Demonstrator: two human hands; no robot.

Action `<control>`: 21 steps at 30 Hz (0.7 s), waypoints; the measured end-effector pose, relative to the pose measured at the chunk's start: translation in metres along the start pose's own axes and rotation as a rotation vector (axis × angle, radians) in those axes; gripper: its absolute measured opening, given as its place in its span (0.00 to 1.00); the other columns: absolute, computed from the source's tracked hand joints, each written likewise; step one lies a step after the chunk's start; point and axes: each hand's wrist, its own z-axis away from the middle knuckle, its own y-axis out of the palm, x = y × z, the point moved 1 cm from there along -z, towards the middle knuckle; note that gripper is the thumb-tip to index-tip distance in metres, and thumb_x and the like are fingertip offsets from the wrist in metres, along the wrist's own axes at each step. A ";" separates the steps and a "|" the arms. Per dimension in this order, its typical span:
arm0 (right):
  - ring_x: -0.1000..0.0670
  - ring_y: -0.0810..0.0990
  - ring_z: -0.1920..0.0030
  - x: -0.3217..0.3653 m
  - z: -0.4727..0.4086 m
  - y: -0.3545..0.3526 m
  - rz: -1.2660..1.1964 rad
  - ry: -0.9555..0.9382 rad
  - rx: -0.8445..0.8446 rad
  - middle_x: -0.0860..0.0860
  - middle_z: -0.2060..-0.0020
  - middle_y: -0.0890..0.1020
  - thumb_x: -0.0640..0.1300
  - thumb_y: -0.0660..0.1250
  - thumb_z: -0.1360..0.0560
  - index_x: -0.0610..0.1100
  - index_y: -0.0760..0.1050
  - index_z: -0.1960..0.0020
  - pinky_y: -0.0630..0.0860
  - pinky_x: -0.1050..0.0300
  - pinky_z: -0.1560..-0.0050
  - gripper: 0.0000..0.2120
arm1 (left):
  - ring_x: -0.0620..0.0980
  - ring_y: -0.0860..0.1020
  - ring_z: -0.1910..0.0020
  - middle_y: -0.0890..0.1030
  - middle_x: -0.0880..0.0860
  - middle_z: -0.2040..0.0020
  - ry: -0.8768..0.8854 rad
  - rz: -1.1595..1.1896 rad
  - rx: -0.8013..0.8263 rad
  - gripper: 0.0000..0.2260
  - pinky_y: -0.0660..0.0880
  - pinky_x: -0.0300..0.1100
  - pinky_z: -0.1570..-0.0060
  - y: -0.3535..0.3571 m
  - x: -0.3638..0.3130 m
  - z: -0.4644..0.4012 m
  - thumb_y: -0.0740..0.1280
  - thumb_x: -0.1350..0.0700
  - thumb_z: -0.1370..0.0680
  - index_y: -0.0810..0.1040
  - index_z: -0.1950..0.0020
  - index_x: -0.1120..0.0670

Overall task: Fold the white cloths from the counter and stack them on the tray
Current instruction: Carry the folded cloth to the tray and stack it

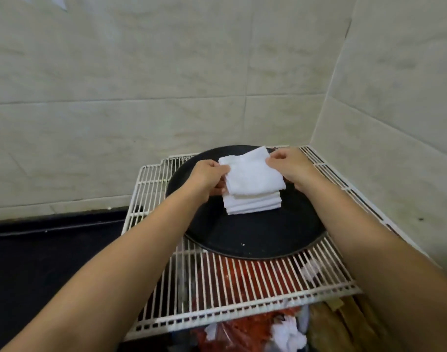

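A round black tray (255,237) lies on a white wire rack. On its far half sits a stack of folded white cloths (252,203). A folded white cloth (252,174) is on top of the stack, tilted, with both hands on it. My left hand (208,177) pinches its left edge and my right hand (288,165) pinches its right edge near the far corner. Whether this top cloth rests fully on the stack or is held just above it, I cannot tell.
The white wire rack (242,288) fills the corner between two tiled walls (166,85). A black counter (52,250) lies to the left. Under the rack's near edge are red bags and crumpled white material (286,334).
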 end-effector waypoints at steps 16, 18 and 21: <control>0.46 0.77 0.43 0.048 0.044 0.018 0.290 -0.319 -0.061 0.46 0.43 0.78 0.47 0.61 0.22 0.41 0.73 0.38 0.68 0.59 0.50 0.15 | 0.45 0.70 0.73 0.74 0.52 0.65 0.119 -0.140 -0.193 0.09 0.63 0.33 0.81 -0.060 0.020 0.050 0.62 0.53 0.20 0.68 0.59 0.54; 0.46 0.77 0.45 0.074 0.069 0.045 0.298 -0.431 -0.004 0.46 0.44 0.79 0.46 0.61 0.22 0.42 0.75 0.41 0.69 0.58 0.51 0.13 | 0.44 0.71 0.75 0.74 0.52 0.66 0.171 -0.137 -0.220 0.09 0.63 0.31 0.81 -0.088 0.024 0.080 0.61 0.55 0.20 0.68 0.59 0.54; 0.44 0.78 0.47 0.110 0.120 0.110 0.292 -0.585 0.125 0.44 0.47 0.81 0.44 0.61 0.22 0.40 0.77 0.44 0.71 0.56 0.49 0.12 | 0.46 0.72 0.72 0.75 0.52 0.65 0.216 -0.203 -0.298 0.08 0.66 0.34 0.78 -0.145 0.040 0.140 0.60 0.55 0.19 0.70 0.58 0.55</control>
